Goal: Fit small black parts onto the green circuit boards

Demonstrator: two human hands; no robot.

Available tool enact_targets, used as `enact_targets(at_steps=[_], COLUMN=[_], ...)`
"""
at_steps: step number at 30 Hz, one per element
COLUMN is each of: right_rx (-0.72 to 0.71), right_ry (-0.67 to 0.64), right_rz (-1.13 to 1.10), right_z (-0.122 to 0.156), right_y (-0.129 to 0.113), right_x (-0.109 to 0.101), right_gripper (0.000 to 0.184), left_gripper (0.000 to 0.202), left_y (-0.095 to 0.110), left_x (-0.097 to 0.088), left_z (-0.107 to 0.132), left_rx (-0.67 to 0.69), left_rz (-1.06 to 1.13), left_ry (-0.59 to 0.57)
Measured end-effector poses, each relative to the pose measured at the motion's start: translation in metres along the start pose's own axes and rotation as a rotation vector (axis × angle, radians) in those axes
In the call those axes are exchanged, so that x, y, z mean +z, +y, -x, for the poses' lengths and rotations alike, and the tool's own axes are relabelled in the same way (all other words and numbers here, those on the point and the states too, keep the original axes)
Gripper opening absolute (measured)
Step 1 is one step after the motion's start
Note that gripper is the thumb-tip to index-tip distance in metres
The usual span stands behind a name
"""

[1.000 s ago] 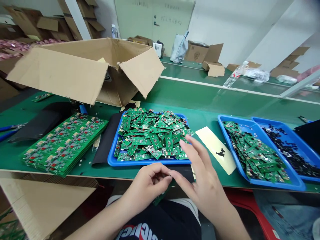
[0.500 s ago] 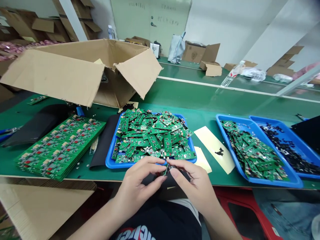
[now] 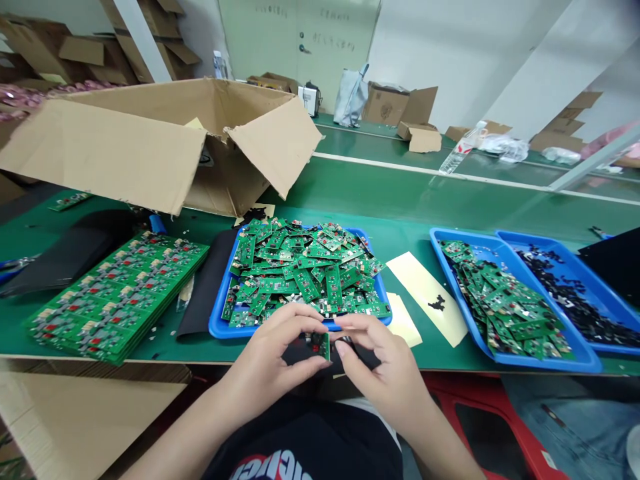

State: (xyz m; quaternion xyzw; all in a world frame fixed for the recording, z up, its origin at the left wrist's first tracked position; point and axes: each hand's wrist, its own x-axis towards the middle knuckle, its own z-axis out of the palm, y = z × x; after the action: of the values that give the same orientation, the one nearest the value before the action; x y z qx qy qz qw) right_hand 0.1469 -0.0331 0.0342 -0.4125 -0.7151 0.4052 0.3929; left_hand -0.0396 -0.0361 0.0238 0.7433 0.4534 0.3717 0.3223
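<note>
Just in front of the middle tray, my left hand (image 3: 280, 357) pinches a small circuit board (image 3: 327, 346) by its edges between thumb and fingers. The board stands on edge, with dark parts on its left face. Close beside it on the right is my right hand (image 3: 380, 363), its thumb and fingers drawn together. Something dark shows behind that thumb, too small and hidden to name. Beyond both hands, the blue tray (image 3: 219, 325) holds a heap of loose green circuit boards (image 3: 305, 263).
At left lies a stack of larger board panels (image 3: 120, 287), below an open cardboard box (image 3: 110, 153). Yellowish paper (image 3: 415, 283) with a black piece lies right of the middle tray. Further right are a blue tray (image 3: 505, 363) of boards and another blue tray (image 3: 615, 345) of small black parts.
The board between my hands has turned, so more of its edge and dark parts shows. My right fingers have moved slightly apart from it.
</note>
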Motion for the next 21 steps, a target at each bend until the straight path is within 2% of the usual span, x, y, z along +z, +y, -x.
enact_targets(at_steps=[3, 9, 14, 16, 18, 21], right_rx=[-0.107, -0.343, -0.462, -0.491, -0.502, -0.520], right_ry=[0.016, 0.054, 0.046, 0.003, -0.057, -0.103], right_rz=[0.072, 0.148, 0.181, 0.234, 0.324, 0.447], right_z=[-0.001, -0.001, -0.002, 0.000, 0.005, 0.018], right_y=[-0.001, -0.002, 0.000, 0.001, -0.001, -0.006], right_x=[-0.001, -0.005, -0.004, -0.004, -0.008, -0.023], right_gripper=[0.017, 0.017, 0.020, 0.022, 0.023, 0.025], left_gripper=[0.020, 0.019, 0.019, 0.018, 0.018, 0.024], left_y=[0.000, 0.002, 0.005, 0.004, 0.002, -0.001], left_x=[0.000, -0.001, 0.001, -0.002, -0.006, -0.015], left_z=[-0.001, -0.001, 0.001, 0.002, 0.003, 0.003], left_rx=[0.029, 0.130, 0.103, 0.059, 0.025, 0.070], left_rz=[-0.049, -0.138, -0.077, -0.069, -0.057, 0.000], left_ry=[0.024, 0.169, 0.223, 0.248, 0.325, 0.480])
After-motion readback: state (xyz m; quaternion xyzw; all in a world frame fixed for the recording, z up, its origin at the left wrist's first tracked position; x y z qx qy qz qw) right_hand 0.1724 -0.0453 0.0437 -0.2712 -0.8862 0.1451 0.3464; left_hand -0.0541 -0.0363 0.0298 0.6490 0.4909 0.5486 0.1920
